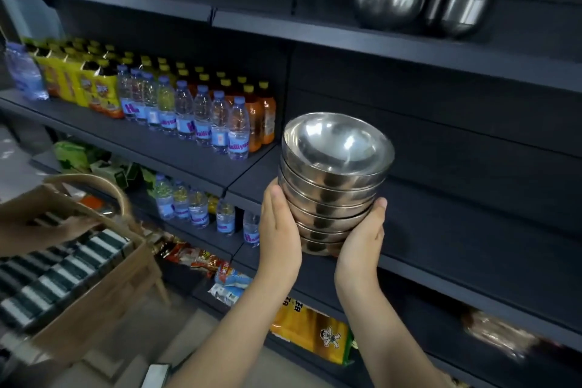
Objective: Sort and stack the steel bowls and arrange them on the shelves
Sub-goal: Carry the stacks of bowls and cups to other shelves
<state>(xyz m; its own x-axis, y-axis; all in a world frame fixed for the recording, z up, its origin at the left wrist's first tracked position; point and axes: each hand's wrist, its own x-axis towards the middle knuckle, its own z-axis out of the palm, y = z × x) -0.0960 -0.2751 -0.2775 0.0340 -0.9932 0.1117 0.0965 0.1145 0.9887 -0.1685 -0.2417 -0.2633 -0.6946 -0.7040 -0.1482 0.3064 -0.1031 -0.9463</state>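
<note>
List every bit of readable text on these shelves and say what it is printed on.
"Hullyua", cut off at the side: blue label of the front water bottle.
"Hu": label of a lower-shelf water bottle.
Too blurred to read: characters on the yellow packet, logo on the yellow snack bags.
No text shows on the stack of steel bowls.

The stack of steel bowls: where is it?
Head view, centre: left hand and right hand hold the stack of steel bowls at the shelf, right of the water bottles.
</note>
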